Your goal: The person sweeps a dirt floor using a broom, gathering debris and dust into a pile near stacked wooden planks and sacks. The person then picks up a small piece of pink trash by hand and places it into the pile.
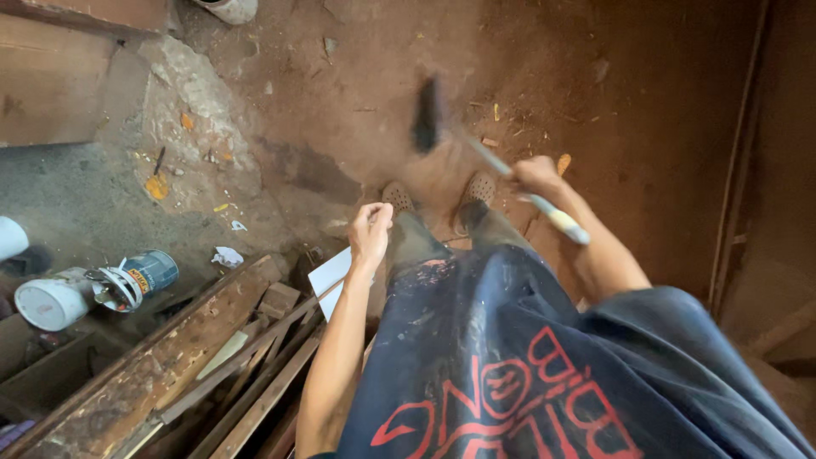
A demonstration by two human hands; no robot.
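Brush [442, 127]: you hold it out over the dirt floor [357, 93], dark bristle head blurred, pale handle running back through your right hand [537, 174].
Right hand: fingers wrapped shut about mid-handle (the free end pokes out behind your wrist).
Left hand [371, 231]: fingers curled loosely, nothing visibly held, just above the white sheet [333, 276].
Handling: it looks light and stiff, bristles soft; grip the handle, never the head.
Nearby: paint cans [93, 289] and wooden planks [212, 357] lie well apart to your left.
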